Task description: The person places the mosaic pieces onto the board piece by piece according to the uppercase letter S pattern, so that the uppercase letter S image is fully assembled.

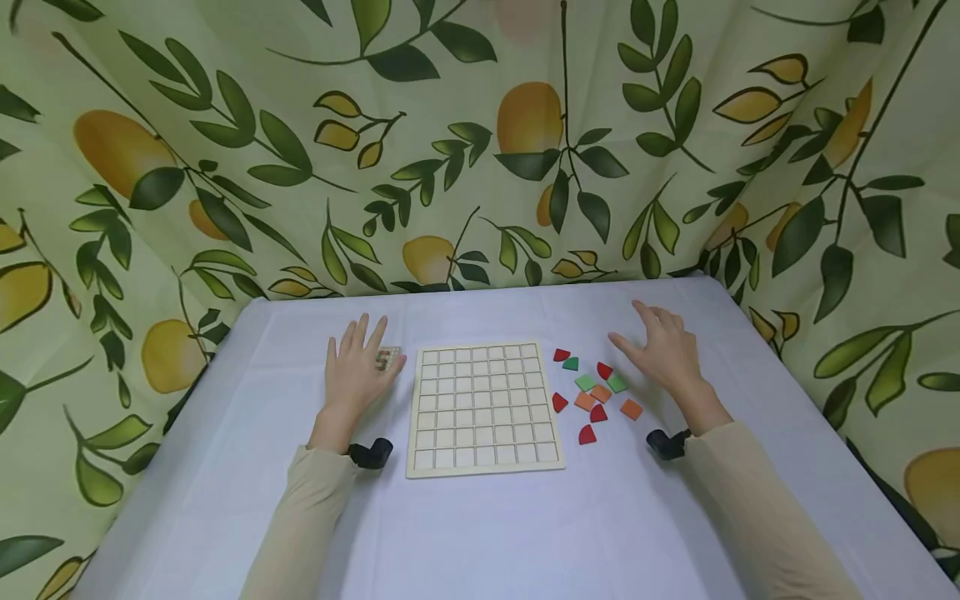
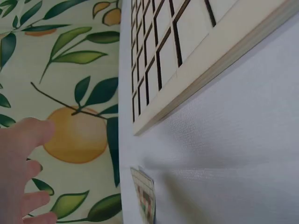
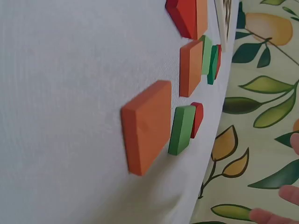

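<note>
A square wooden grid board (image 1: 480, 408) lies in the middle of the table. My left hand (image 1: 355, 369), fingers spread, hovers left of it, above a small pattern card (image 1: 389, 357) that it partly covers. In the left wrist view the card (image 2: 145, 196) shows a grid with coloured squares. My right hand (image 1: 666, 346) hangs with relaxed fingers beyond the right side of the loose pieces and holds nothing. Among those pieces are orange squares (image 1: 631, 409), light green squares (image 1: 617, 383), a darker green piece (image 1: 571, 364) and several red rounded wedges (image 1: 587, 435).
A white cloth (image 1: 480, 542) covers the table. Behind and beside it hangs a curtain (image 1: 465, 167) printed with leaves and fruit. Each wrist carries a black camera, as on the left (image 1: 371, 454) and right (image 1: 667, 444).
</note>
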The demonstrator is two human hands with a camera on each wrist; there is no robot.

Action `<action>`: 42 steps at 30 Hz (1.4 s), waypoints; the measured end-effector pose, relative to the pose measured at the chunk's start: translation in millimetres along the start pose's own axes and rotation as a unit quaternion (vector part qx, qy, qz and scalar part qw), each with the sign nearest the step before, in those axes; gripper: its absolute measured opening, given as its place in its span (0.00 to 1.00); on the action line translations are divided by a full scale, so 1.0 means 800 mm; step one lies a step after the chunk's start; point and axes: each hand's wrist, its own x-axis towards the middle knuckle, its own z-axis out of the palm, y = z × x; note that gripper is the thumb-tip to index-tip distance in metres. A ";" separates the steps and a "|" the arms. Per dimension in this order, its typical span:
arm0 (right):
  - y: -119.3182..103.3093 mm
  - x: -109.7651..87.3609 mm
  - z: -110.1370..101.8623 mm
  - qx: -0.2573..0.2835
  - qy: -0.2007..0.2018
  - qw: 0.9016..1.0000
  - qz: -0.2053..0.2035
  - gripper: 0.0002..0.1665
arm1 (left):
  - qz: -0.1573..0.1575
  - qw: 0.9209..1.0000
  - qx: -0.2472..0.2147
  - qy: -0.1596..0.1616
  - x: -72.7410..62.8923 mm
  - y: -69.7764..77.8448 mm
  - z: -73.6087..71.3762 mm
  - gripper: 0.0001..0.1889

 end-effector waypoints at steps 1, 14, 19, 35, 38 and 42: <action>-0.001 -0.001 0.000 0.013 -0.002 1.000 -0.006 0.44 | 0.004 1.000 -0.005 0.002 -0.003 0.000 0.000 0.37; -0.003 -0.024 0.002 0.128 -0.097 0.986 -0.048 0.27 | 0.101 0.991 -0.085 -0.009 -0.047 0.006 0.001 0.32; -0.007 -0.023 0.009 0.164 -0.116 0.978 -0.052 0.24 | 0.134 0.984 -0.105 -0.044 -0.062 0.012 0.000 0.31; -0.035 -0.002 0.048 0.239 -0.139 0.961 0.023 0.20 | 0.205 0.962 -0.122 -0.133 -0.105 0.035 0.007 0.35; -0.044 0.003 0.054 0.246 -0.144 0.957 0.051 0.20 | 0.219 0.958 -0.123 -0.136 -0.110 0.037 0.009 0.37; -0.052 0.009 0.062 0.249 -0.147 0.954 0.081 0.21 | 0.237 0.954 -0.124 -0.138 -0.114 0.038 0.012 0.37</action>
